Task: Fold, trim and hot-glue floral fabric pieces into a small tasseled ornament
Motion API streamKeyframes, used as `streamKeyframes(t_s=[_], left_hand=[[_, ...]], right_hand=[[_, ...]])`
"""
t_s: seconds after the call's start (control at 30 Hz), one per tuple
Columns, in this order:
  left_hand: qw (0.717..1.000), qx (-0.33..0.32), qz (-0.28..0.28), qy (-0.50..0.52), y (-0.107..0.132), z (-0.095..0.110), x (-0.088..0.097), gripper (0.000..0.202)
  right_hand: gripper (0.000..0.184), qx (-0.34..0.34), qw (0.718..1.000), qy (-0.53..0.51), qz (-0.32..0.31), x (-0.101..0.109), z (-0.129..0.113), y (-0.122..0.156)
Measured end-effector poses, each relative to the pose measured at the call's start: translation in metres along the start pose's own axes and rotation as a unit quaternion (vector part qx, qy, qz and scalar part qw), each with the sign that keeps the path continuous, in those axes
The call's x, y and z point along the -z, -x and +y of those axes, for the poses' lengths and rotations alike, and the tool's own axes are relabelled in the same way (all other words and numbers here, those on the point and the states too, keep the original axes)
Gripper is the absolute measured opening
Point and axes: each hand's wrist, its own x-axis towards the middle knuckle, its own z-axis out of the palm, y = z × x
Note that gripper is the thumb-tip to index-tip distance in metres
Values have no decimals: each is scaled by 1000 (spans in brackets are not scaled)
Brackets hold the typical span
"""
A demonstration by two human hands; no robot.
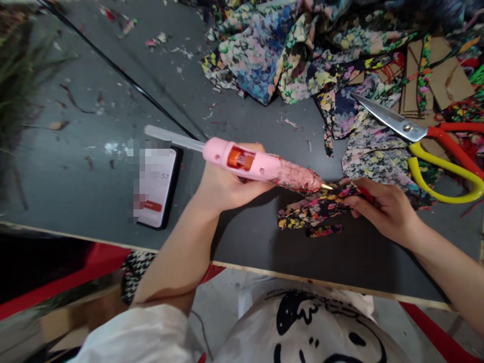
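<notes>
My left hand (230,186) is closed around a pink hot glue gun (260,166), with a clear glue stick (170,138) poking out of its back end. The brass nozzle points right and meets, or nearly meets, a dark floral fabric piece (313,207). Pinched between the thumb and fingers of my right hand (381,206) is the right end of that fabric. Something red shows by those fingers, too small to name. A short floral fabric strip (324,230) lies on the table just below the held piece.
Scissors (416,133) with orange and yellow handles rest at right on floral cloth (260,55), heaped along the back. Cardboard pieces (434,75) lie behind them. A phone (157,186) sits left of my left arm. A black cord (124,75) crosses the grey table (75,186), scattered with scraps.
</notes>
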Motion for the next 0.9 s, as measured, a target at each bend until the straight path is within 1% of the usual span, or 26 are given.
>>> streamKeyframes(t_s=[0.17,0.37,0.6,0.77,0.9], left_hand=[[1000,15,3,12,0,2,-1,22],[1000,-9,-3,9,-2,3,0,22],[999,-24,3,-25,0,3,1,24],[999,-18,31,-21,0,4,0,27],[999,-14,18,-27,-2,8,1,24]], right_hand=[[20,8,1000,-1,11,0,0,1],[15,10,1000,0,15,0,1,1],[8,-3,999,21,33,-1,2,3],[2,26,997,43,62,-2,2,3],[10,71,991,46,106,-5,4,4]])
